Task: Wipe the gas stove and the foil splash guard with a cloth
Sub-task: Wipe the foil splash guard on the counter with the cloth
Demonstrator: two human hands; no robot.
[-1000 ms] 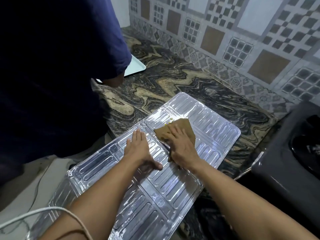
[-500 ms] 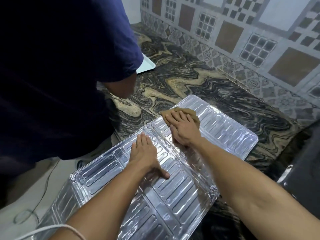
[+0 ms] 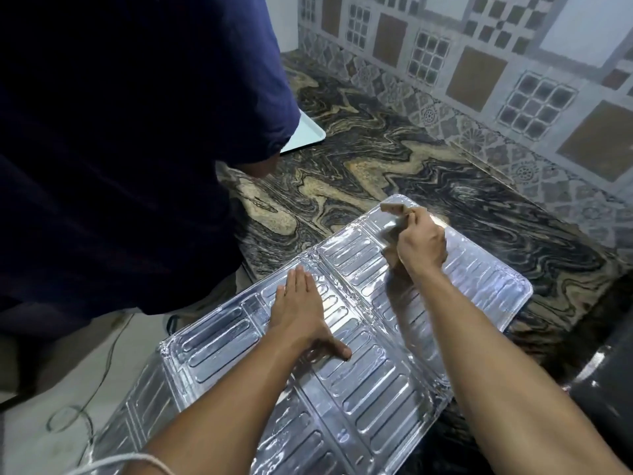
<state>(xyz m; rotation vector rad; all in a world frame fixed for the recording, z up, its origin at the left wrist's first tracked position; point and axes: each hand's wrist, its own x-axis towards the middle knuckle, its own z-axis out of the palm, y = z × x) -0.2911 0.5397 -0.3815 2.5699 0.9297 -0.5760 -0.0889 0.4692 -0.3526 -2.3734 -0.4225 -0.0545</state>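
The embossed foil splash guard (image 3: 479, 286) lies flat on the marbled counter, its near panels hanging over the counter edge. My left hand (image 3: 296, 313) presses flat on its middle panel, fingers straight and thumb spread. My right hand (image 3: 419, 243) grips the brown cloth (image 3: 394, 214) near the guard's far corner; the cloth looks bunched and blurred. A dark edge of the gas stove (image 3: 606, 389) shows at the lower right.
Another person in a dark blue shirt (image 3: 120, 132) stands close on the left, by the counter edge. A pale tray (image 3: 306, 133) lies on the marbled counter (image 3: 394, 159) behind that person. A patterned tile wall (image 3: 479, 63) backs the counter. Cables lie on the floor (image 3: 85, 389).
My right hand has carried the cloth up the guard to its far corner and now bunches it instead of pressing it flat. My left hand stays pressed on the middle panel.
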